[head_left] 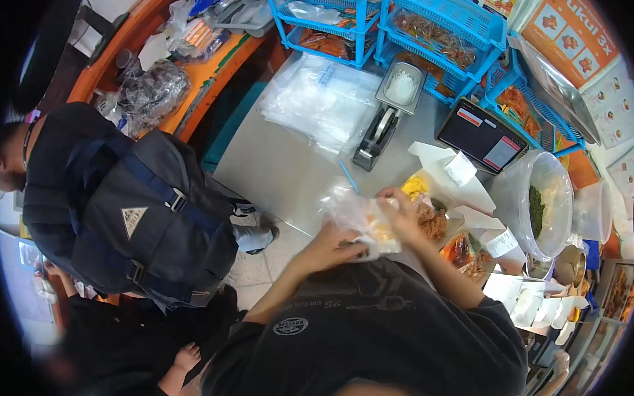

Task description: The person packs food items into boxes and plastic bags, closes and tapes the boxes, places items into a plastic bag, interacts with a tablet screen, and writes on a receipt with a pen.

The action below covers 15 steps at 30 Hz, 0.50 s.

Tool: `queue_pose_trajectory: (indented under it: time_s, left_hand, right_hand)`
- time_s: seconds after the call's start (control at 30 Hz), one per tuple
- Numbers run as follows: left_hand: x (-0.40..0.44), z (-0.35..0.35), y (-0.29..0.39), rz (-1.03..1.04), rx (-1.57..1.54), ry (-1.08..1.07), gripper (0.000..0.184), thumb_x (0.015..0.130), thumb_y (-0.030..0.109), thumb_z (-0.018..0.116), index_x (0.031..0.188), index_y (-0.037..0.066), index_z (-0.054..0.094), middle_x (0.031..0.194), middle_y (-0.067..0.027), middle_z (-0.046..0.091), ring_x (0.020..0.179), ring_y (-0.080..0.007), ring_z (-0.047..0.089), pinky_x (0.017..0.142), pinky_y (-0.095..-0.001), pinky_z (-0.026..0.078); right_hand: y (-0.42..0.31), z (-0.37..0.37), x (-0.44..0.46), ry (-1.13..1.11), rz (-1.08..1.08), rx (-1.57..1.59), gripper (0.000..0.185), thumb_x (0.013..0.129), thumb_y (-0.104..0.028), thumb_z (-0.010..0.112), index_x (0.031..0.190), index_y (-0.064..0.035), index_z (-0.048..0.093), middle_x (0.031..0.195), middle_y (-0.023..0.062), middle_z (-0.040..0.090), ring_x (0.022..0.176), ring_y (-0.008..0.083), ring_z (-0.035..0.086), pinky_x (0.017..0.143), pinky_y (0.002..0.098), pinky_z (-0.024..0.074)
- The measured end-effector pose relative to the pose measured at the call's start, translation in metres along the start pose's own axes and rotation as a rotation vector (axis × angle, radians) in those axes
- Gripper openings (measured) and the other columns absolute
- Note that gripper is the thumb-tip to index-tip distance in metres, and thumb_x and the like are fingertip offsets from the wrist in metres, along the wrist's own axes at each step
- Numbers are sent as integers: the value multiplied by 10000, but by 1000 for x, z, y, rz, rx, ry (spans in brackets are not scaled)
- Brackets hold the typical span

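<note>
A clear plastic bag (350,212) with something pale yellow in it is between my hands, close to my dark shirt. My left hand (329,249) is closed around its lower left side. On the other side, my right hand (399,213) has its fingers bent onto the bag; the fingertips are partly hidden. What the bag contains is too blurred to name. Beside my right hand stands an open white takeaway box (464,189) with yellow and brown food. A second open box (500,248) with orange and brown food sits nearer my right forearm.
A tape dispenser (376,141), a metal tray (402,86), flat plastic bags (320,100) and a tablet (481,136) lie on the steel table (262,175). Blue baskets (442,21) line the back. A large clear tub (537,202) stands right. A person with a backpack (169,221) is left.
</note>
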<state>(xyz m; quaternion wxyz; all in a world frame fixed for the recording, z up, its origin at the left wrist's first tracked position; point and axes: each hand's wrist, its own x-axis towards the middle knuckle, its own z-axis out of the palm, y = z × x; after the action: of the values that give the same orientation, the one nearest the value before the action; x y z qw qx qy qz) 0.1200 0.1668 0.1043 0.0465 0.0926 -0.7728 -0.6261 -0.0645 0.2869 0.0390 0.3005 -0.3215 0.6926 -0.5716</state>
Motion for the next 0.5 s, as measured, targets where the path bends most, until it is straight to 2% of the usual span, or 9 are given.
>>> queue_pose_trajectory:
  time_s: [0.07, 0.13, 0.17, 0.27, 0.3, 0.37, 0.4, 0.43, 0.5]
  left_hand:
    - [1, 14, -1, -11, -44, 279, 160, 862, 89, 607, 952, -34, 658, 705, -49, 628, 648, -102, 555, 615, -254, 436]
    - [-2, 6, -9, 26, -193, 568, 146, 880, 89, 593, 924, -38, 650, 686, -32, 616, 605, -82, 533, 561, -253, 428]
    - [-10, -2, -5, 9, -219, 599, 144, 894, 91, 579, 892, -39, 642, 699, -11, 613, 648, -58, 531, 562, -244, 428]
    - [-21, -26, -19, -27, -147, 670, 152, 906, 93, 569, 897, -38, 645, 705, 11, 599, 652, -53, 519, 544, -242, 417]
    - [-17, -29, -6, -58, -286, 745, 159, 905, 107, 576, 910, -32, 653, 722, 12, 605, 663, -52, 518, 558, -231, 417]
    - [-16, -34, -18, -33, -194, 713, 163, 907, 113, 578, 922, -30, 657, 718, 9, 608, 652, -51, 526, 562, -224, 428]
    - [-16, -36, -16, -20, -150, 697, 166, 908, 116, 580, 927, -29, 659, 717, 7, 609, 646, -50, 530, 565, -220, 434]
    - [-19, -40, -12, -142, -137, 615, 151, 867, 121, 613, 882, -10, 685, 974, -84, 624, 843, -115, 568, 740, -282, 455]
    - [-27, -42, 16, 190, 177, 899, 162, 825, 151, 634, 826, 0, 691, 1151, -124, 523, 993, -172, 499, 843, -330, 393]
  right_hand:
    - [15, 32, -8, 121, -146, -6, 230, 932, -201, 564, 1076, -24, 586, 1002, 63, 569, 966, 146, 511, 838, 293, 412]
    - [12, 59, 17, 187, -95, 196, 229, 920, -205, 580, 1035, -9, 606, 983, 67, 577, 934, 146, 520, 813, 293, 417]
    - [11, 67, 32, 218, -65, 302, 231, 914, -207, 589, 1015, -1, 617, 973, 69, 581, 919, 146, 525, 800, 293, 420]
    - [23, 70, 81, 687, -84, 134, 313, 885, -211, 630, 1081, 26, 576, 855, 78, 614, 836, 140, 537, 769, 283, 418]
    - [34, 64, 94, 599, 27, 165, 312, 875, -214, 644, 1055, 34, 589, 826, 78, 621, 823, 141, 540, 771, 279, 418]
    - [50, 50, 116, 418, 245, 226, 314, 855, -221, 672, 1003, 51, 615, 768, 78, 635, 798, 144, 546, 775, 271, 418]
    - [44, 52, 121, 445, 304, 332, 299, 849, -219, 681, 958, 54, 630, 753, 80, 639, 802, 145, 551, 788, 278, 421]
    - [40, 55, 125, 472, 363, 437, 288, 842, -217, 689, 914, 58, 645, 738, 82, 643, 807, 147, 557, 802, 286, 423]
    - [35, 60, 125, 487, 336, 515, 264, 827, -211, 704, 805, 50, 668, 770, 107, 656, 845, 173, 577, 837, 306, 427]
